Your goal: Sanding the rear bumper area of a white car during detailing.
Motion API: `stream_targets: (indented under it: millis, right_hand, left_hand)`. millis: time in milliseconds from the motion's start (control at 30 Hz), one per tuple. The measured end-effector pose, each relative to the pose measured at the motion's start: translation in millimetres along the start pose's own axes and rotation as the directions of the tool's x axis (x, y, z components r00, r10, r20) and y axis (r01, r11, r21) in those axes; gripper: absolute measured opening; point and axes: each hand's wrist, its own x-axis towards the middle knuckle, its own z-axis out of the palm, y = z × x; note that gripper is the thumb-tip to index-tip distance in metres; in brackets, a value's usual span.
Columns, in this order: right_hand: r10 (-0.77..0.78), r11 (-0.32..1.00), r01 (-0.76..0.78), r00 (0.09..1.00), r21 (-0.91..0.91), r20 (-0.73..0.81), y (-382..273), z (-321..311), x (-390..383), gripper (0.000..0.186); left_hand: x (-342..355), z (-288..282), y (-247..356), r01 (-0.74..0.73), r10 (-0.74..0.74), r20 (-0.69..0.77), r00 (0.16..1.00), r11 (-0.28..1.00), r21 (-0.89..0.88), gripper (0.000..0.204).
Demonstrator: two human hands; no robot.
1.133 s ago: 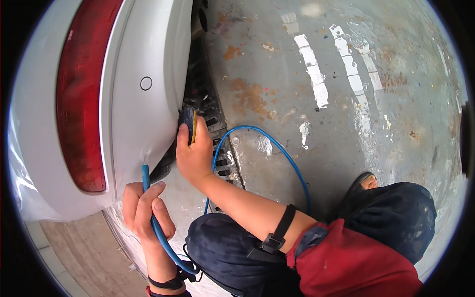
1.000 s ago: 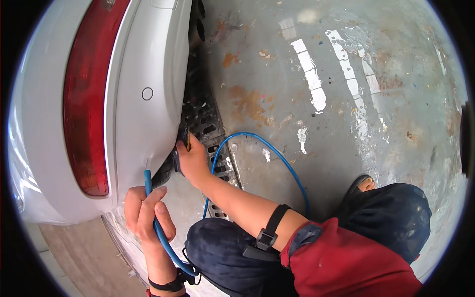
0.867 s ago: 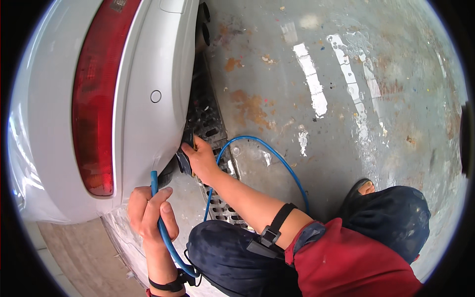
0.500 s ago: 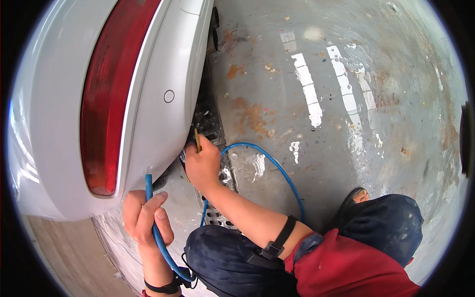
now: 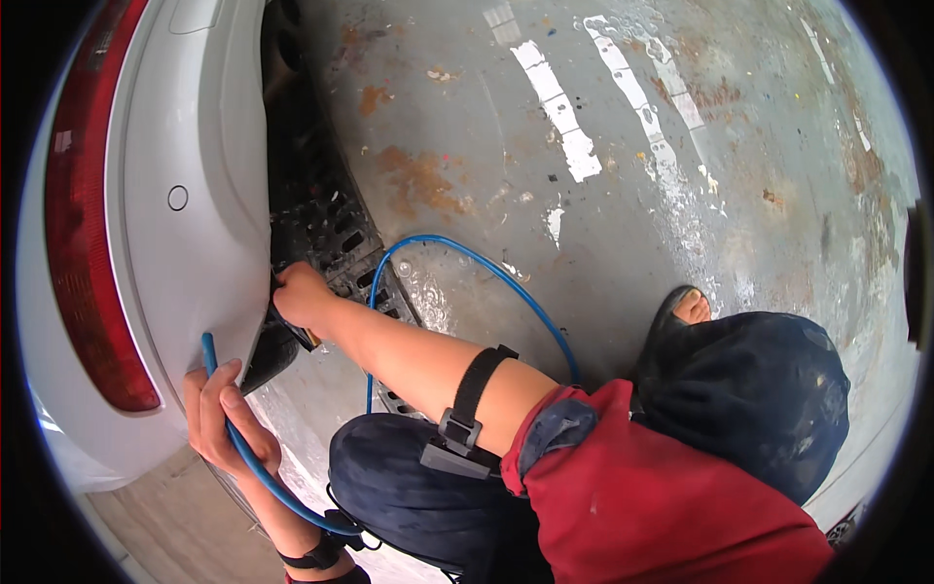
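A thin blue hose [image 5: 243, 450] runs through my left hand [image 5: 216, 419]. My left fingers are closed around it, and its open end points up beside the white car bumper [image 5: 185, 263]. My right hand [image 5: 309, 300] reaches in at the bumper's lower edge with its fingers curled. A small dark tool with a yellow edge [image 5: 311, 339] shows below that hand. Its far part and my right fingertips are hidden by the hand and the bumper, so its kind does not show.
The red tail light [image 5: 88, 214] curves along the far left. A black perforated floor grate [image 5: 331, 195] lies beside and under the car. A loop of the blue hose [image 5: 486, 263] crosses the wet grey floor [image 5: 623, 224]. My knees are bent close behind my arms.
My view has turned, so the car sits further left. My right hand has moved in closer under the bumper edge and turned, and the tool's yellow edge now points down. My left hand keeps the hose.
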Motion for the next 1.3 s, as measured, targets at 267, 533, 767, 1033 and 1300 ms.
stream_targets:
  millis: [267,533,767,1033,1300]
  right_hand:
    - [0.004,0.99,0.023,0.982,-0.14,0.19,2.4,7.9,3.8,0.033]
    - [0.091,0.996,-0.091,0.908,-0.02,0.41,8.8,18.4,15.0,0.033]
    - [-0.239,0.94,0.256,0.966,-0.224,0.098,-38.8,-46.1,-4.2,0.018]
    - [-0.321,0.903,0.367,0.922,0.224,-0.216,-122.3,-85.8,-36.7,0.014]
    - [-0.834,0.524,0.759,0.367,-0.385,-0.412,-97.8,-27.3,-64.5,0.054]
  left_hand:
    - [1.3,2.1,4.5,-0.022,0.021,0.02,1.0,1.0,0.016,0.029]
    - [0.7,-6.3,7.3,0.03,-0.032,0.027,0.999,0.998,0.053,0.026]
    - [-24.5,-7.5,3.3,0.087,-0.087,-0.007,0.996,0.996,-0.001,0.036]
    - [-53.1,-3.2,-9.3,0.049,-0.059,-0.125,0.99,0.996,-0.08,0.039]
    - [-49.7,-24.5,-10.6,0.022,-0.03,-0.198,0.98,0.999,-0.042,0.046]
